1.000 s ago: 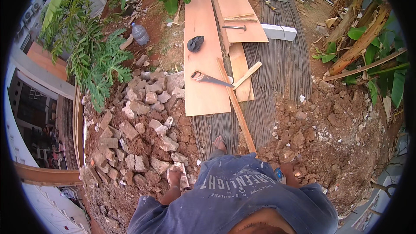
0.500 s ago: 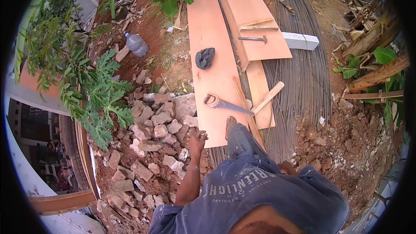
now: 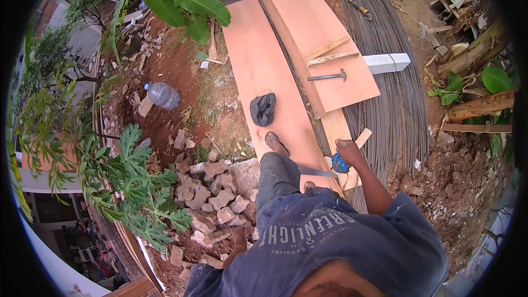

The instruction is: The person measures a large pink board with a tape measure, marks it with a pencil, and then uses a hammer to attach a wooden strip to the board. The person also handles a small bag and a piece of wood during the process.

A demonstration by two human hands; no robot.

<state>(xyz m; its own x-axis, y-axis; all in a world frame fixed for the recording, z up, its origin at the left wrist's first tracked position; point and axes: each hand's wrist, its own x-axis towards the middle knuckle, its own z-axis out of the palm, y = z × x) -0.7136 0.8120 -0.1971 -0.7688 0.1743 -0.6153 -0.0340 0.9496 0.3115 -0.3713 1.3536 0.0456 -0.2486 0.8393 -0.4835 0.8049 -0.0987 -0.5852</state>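
Note:
My right hand [image 3: 348,150] is closed round a blue tape measure [image 3: 340,163], held above a narrow wooden board [image 3: 333,125] and beside a short wood strip [image 3: 363,137]. My left hand [image 3: 238,236] hangs low beside my body over the rubble; its fingers are too unclear to read. My sandalled foot [image 3: 276,144] stands on a long plywood sheet [image 3: 245,33], just below a crumpled black plastic bag [image 3: 263,109]. Of the handsaw, only the grey blade [image 3: 315,174] shows; my leg hides its handle.
A hammer [image 3: 328,76] and wood strips [image 3: 333,58] lie on a second plywood panel [image 3: 308,16]. Steel rods [image 3: 393,93] run beneath and beside it, with a white block [image 3: 387,63] across them. Broken stones [image 3: 223,199], a plastic water bottle [image 3: 162,95] and leafy plants [image 3: 132,170] are on the left.
I have stepped forward along the plywood, and my leg now covers the saw's handle. My right hand has come into view with the tape measure. My left hand has dropped lower.

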